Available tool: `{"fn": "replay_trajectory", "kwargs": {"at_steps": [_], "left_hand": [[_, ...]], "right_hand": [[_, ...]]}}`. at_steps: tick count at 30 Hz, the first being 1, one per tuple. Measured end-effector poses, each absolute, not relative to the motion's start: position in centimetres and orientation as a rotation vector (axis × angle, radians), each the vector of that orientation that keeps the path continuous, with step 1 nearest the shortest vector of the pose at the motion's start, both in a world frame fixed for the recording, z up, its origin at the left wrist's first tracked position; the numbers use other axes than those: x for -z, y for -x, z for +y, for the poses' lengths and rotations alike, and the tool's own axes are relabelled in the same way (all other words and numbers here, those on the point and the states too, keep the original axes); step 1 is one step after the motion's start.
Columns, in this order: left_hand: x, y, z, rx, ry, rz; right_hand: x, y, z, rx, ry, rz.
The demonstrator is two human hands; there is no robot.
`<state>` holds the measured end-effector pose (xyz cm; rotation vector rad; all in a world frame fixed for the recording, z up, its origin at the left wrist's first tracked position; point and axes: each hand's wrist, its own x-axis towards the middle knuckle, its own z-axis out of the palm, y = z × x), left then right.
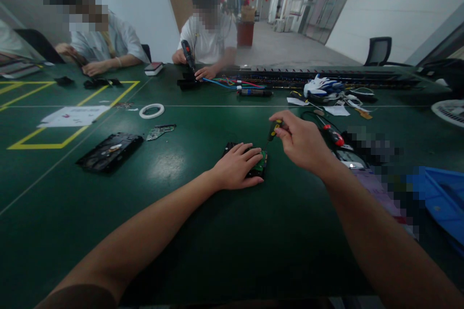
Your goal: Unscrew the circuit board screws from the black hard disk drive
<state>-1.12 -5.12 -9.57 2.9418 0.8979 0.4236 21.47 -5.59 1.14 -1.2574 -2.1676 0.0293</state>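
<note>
My left hand (237, 166) lies spread over a hard drive (258, 168), fingers stretched out across its top and thumb near the close edge. Part of the drive's green circuit board shows past the fingertips; the rest is hidden under the hand. My right hand (302, 142) is closed around the black and yellow handle of a small screwdriver (274, 130). Its thin shaft points down at the drive's far right corner; whether the tip touches a screw is too small to tell.
A second drive casing (110, 152) and a loose circuit board (161, 131) lie left, near a white tape roll (151, 111). Right are a red-handled screwdriver (333, 135) and a blue bin (440, 198). Across the table, a person holds a power screwdriver (188, 54); another sits farther left.
</note>
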Motion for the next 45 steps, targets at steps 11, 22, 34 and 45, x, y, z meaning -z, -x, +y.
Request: {"fn": "replay_trajectory", "kwargs": {"at_steps": [11, 22, 34, 45], "left_hand": [[9.6, 1.1, -5.1, -0.417, -2.939, 0.895], [9.4, 1.1, -5.2, -0.408, -2.939, 0.901], [9.6, 1.1, -5.2, -0.422, -2.943, 0.9], [9.6, 1.2, -5.1, -0.423, -2.937, 0.896]], "right_hand": [[-0.8, -21.0, -6.1, -0.049, 1.215, -2.099], [-0.8, -21.3, -5.8, 0.006, 1.204, -2.171], [-0.9, -21.2, -5.2, 0.109, 1.246, -2.173], [0.3, -21.3, -4.4, 0.167, 1.27, -2.054]]}}
